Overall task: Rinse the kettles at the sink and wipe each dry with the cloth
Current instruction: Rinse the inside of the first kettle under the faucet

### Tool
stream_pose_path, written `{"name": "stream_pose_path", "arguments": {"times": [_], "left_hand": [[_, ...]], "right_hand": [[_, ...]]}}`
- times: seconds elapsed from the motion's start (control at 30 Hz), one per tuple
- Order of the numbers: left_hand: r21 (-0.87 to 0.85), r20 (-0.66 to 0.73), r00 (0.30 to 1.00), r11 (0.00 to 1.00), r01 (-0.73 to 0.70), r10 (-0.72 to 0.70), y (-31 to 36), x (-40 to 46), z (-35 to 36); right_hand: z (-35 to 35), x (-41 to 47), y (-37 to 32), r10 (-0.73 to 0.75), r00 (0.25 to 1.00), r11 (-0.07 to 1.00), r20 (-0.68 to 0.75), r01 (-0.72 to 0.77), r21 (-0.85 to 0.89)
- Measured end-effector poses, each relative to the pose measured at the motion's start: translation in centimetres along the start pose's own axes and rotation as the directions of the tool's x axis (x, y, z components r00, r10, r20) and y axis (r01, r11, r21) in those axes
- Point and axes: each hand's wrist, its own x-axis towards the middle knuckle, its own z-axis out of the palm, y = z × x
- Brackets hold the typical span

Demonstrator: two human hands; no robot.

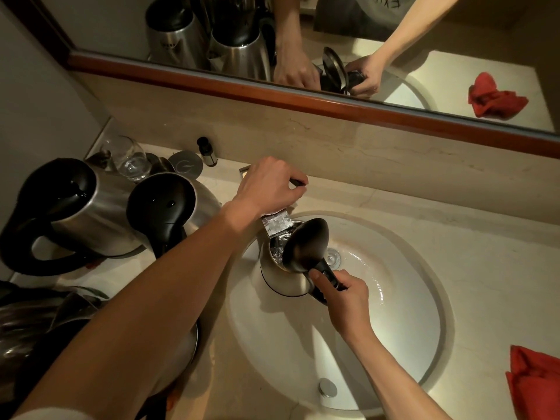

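Observation:
A steel kettle (283,278) with its black lid flipped up is held over the left side of the white sink (403,322). Water pours from the faucet spout (277,223) into its mouth. My right hand (342,294) is shut on the kettle's black handle. My left hand (269,184) rests on top of the faucet, gripping its lever. Two more steel kettles (75,207) (172,207) with black lids stand on the counter at the left. A red cloth (536,380) lies on the counter at the right edge.
A drinking glass (130,159), a round metal disc (185,165) and a small dark bottle (207,151) stand behind the kettles. More steel kettles (45,325) lie at the lower left under my forearm. A mirror (363,40) with a wooden frame hangs above.

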Motion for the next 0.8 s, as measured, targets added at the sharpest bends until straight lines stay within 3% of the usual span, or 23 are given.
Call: {"name": "stream_pose_path", "arguments": {"times": [0.8], "left_hand": [[-0.011, -0.011, 1.000, 1.000, -0.002, 0.002, 0.02, -0.06, 0.02]], "right_hand": [[0.07, 0.03, -0.07, -0.008, 1.000, 1.000, -0.001, 0.008, 0.003]]}}
